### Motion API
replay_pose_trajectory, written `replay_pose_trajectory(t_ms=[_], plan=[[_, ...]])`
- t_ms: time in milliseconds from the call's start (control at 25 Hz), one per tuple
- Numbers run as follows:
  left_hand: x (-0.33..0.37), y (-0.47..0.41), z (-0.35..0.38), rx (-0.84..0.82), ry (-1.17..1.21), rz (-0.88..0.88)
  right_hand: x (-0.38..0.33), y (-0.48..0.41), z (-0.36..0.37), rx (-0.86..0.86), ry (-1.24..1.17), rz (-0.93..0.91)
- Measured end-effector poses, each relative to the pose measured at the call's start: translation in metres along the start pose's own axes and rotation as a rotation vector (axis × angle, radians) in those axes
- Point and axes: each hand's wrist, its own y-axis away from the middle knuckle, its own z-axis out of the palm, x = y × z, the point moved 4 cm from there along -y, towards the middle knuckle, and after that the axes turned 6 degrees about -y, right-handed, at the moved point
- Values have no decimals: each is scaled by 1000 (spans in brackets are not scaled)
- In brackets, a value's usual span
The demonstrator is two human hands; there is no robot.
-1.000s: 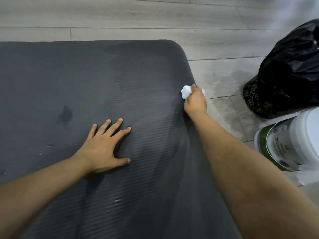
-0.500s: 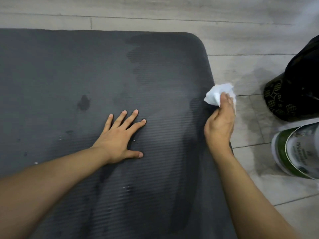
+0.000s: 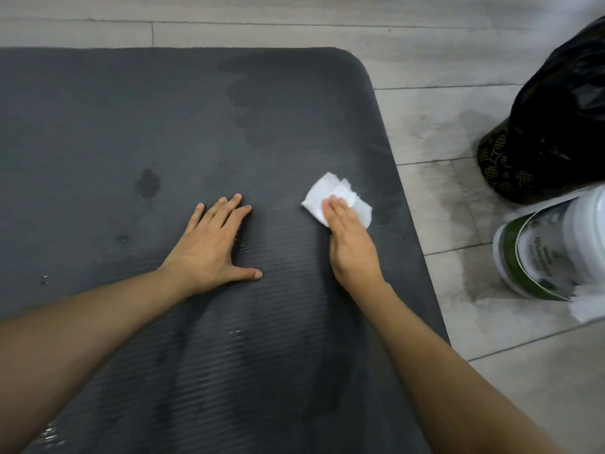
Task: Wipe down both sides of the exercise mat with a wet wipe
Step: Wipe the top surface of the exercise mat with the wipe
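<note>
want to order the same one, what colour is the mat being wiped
Dark grey with fine ribbed lines; the mat shows best in the head view.

Bare forearms (image 3: 98, 326), left hand (image 3: 209, 249), right hand (image 3: 353, 252)

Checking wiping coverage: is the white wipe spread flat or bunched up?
Bunched: the white wipe shows creased, overlapping layers, pressed by the right hand, fingers straight, on the gray mat.

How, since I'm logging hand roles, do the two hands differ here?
The left hand lies bare on the mat, fingers spread; the right hand presses a white wipe under straight, closed fingers. The left hand sits nearer the mat's middle, the right hand nearer its edge. Both lie flat, palms down.
</note>
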Motion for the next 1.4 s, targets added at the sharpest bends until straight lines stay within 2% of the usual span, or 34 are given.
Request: replay_pose_trajectory(t_ms=[40,120,200,240,280,320,400,440,480,600,680,760,960,1120,1200,1280,1320,1400], plan=[[0,1,0,15,-10,-6,33,5,-19,64,9,158],[1,4,-2,36,-31,-21,65,13,-40,160,31,358],[2,8,-6,49,-65,-71,44,9,-25,245,-22,450],[2,11,-7,54,-85,-115,22,7,-11,280,-123,466],[2,13,-7,61,-106,-151,-9,7,3,258,-186,345],[4,17,-7,81,-124,-171,-46,10,20,186,-140,151],[8,29,-9,147,-130,-181,-106,32,51,-77,-29,-251],[6,36,-11,164,-125,-186,-110,36,58,-154,-28,-339],[3,45,-14,153,-125,-190,-101,33,56,-147,-39,-340],[-6,74,-15,44,-193,-172,-30,25,20,69,-133,81],[-9,85,-7,-33,-214,-183,17,31,-11,220,-75,313],[-13,89,2,-62,-205,-191,30,32,-25,213,-26,424],[-20,90,9,-40,-78,-217,7,32,-23,93,-40,433],[-17,91,8,-49,-26,-214,-33,73,-26,-100,-84,292],[-19,92,7,-57,-15,-233,-40,77,-26,-63,-108,362],[-24,92,8,-67,-39,-249,-46,67,-15,98,-166,512],[-25,91,9,-71,-71,-240,-56,59,-3,177,-179,531],[-33,91,12,-61,-101,-210,-92,36,37,184,-178,388]])
